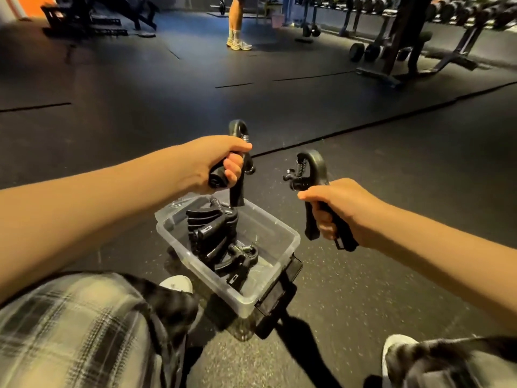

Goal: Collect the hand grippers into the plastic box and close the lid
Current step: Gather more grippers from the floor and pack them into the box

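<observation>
Head view: we see the left hand (215, 163), fingers (233, 166) curled round a hand gripper (237, 191) just above the open plastic box (265, 228). The right hand (341, 208) grips a second gripper (314, 166) alongside. Below the fingers, stored grippers (215, 236) lie inside the box.

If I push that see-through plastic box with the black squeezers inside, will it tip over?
Probably not: the clear plastic box looks low and wide. The black hand grippers piled inside likely make it heavyish, so it may drag rather than glide on the speckled rubber floor. Its thin walls might flex slightly.
</observation>
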